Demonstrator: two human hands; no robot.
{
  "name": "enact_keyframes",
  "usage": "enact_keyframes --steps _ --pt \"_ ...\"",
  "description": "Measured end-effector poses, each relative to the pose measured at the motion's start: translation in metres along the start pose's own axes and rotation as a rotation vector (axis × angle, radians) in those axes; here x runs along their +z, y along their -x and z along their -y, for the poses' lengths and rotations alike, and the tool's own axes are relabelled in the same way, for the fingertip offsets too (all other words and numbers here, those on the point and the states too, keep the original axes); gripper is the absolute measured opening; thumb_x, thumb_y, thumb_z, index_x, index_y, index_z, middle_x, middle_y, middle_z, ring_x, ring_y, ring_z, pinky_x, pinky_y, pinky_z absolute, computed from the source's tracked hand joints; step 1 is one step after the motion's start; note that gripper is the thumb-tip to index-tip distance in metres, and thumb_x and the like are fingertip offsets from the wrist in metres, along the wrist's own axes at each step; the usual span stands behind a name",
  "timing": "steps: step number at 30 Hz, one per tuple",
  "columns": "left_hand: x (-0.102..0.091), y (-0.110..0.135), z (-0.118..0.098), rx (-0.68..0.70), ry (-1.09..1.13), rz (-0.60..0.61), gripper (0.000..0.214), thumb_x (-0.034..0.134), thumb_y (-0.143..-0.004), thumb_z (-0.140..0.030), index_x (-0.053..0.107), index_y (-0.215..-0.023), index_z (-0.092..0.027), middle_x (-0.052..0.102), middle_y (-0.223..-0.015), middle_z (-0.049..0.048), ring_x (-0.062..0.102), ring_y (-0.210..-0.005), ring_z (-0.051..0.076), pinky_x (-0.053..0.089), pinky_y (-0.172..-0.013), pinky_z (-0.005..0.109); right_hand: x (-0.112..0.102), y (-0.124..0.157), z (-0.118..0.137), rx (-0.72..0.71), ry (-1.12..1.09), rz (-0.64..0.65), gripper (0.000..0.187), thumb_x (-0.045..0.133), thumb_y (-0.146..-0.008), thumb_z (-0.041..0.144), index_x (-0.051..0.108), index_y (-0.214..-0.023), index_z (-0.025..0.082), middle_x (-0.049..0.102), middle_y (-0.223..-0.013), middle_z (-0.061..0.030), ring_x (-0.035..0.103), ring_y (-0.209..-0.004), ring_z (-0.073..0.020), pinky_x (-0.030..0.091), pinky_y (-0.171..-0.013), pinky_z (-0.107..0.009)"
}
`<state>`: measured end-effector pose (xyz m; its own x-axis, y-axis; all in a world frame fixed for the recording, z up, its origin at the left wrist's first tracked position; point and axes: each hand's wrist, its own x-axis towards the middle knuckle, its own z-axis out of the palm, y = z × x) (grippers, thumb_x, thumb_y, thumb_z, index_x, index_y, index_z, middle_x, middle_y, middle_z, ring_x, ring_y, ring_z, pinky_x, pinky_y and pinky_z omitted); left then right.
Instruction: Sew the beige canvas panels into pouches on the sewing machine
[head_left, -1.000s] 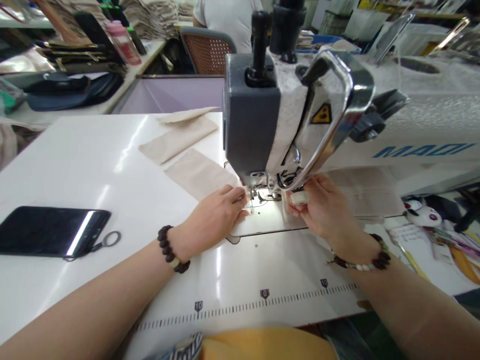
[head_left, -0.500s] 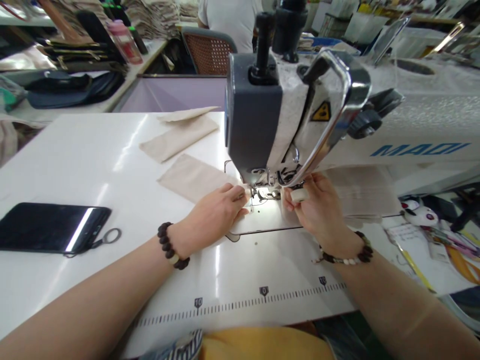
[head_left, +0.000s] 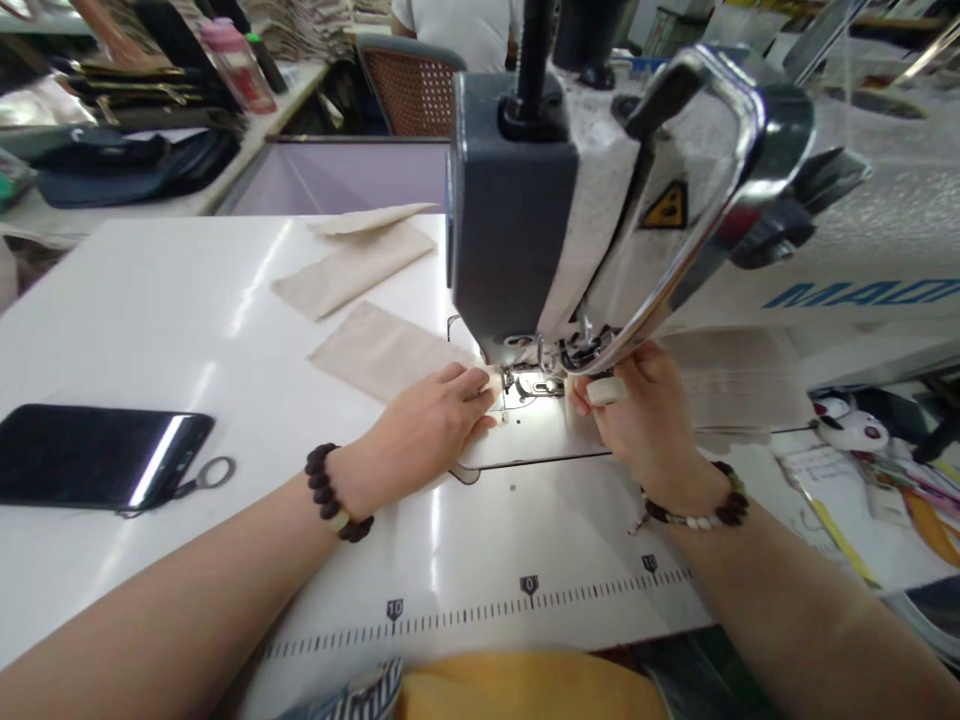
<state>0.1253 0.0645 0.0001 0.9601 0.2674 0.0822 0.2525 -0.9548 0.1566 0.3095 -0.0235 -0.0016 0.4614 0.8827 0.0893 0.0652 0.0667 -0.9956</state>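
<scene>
My left hand (head_left: 427, 425) is closed, its thumb and fingers pinching the right end of a beige fabric piece (head_left: 379, 345) just left of the needle area. The sewing machine's presser foot (head_left: 538, 385) is lit by a small lamp, between my two hands. Right of it, my right hand (head_left: 649, 415) has its fingers curled and pinched on the edge of another beige fabric piece (head_left: 581, 428), mostly hidden. A white band (head_left: 606, 390) is wrapped round one of its fingers. The sewing machine head (head_left: 514, 200) stands above and partly covers my right fingertips.
Folded beige pieces (head_left: 356, 265) lie behind my left hand; a beige fabric stack (head_left: 731, 380) lies beyond my right. A phone (head_left: 97, 455) with a ring strap rests at left. Pens and a plush toy (head_left: 851, 425) are at right. Behind are a chair (head_left: 416, 90) and a seated person.
The view has shifted slightly, with the machine head appearing nearer and larger. Both hands keep nearly the same places and grips beside the presser foot.
</scene>
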Motion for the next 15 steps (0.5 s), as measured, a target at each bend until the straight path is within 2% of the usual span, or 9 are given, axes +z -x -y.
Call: enact_keyframes --steps 3,10,15 --pt "0.0002 0.0008 0.0 0.014 0.01 -0.007 0.021 0.042 -0.093 -0.024 0.059 -0.097 -0.012 0.056 -0.099 0.0092 0.052 -0.091 0.021 0.045 -0.081 0.034 0.0027 0.0004 0.0009 -0.014 -0.094 -0.059 0.027 0.047 -0.084 0.037 0.039 -0.062 0.024 0.042 -0.05 0.0061 0.039 -0.039 -0.0085 0.032 -0.037 -0.024" --pt "0.0015 0.0018 0.0003 0.017 0.022 0.008 0.022 0.042 -0.093 -0.024 0.058 -0.1 -0.012 0.056 -0.106 0.0108 0.051 -0.098 0.022 0.045 -0.085 0.035 0.0039 0.0006 0.003 -0.008 -0.182 -0.052 0.025 0.051 -0.082 0.032 0.042 -0.06 0.023 0.044 -0.05 0.0057 0.038 -0.039 -0.0082 0.032 -0.036 -0.023" --pt "-0.0013 0.0021 -0.0039 0.035 -0.008 0.015 0.021 0.042 -0.093 -0.024 0.059 -0.096 -0.012 0.056 -0.101 0.0106 0.051 -0.093 0.021 0.045 -0.082 0.034 0.0037 0.0007 0.0034 0.018 -0.208 -0.049 0.023 0.052 -0.079 0.034 0.045 -0.06 0.023 0.044 -0.049 0.0056 0.039 -0.04 -0.0088 0.033 -0.036 -0.024"
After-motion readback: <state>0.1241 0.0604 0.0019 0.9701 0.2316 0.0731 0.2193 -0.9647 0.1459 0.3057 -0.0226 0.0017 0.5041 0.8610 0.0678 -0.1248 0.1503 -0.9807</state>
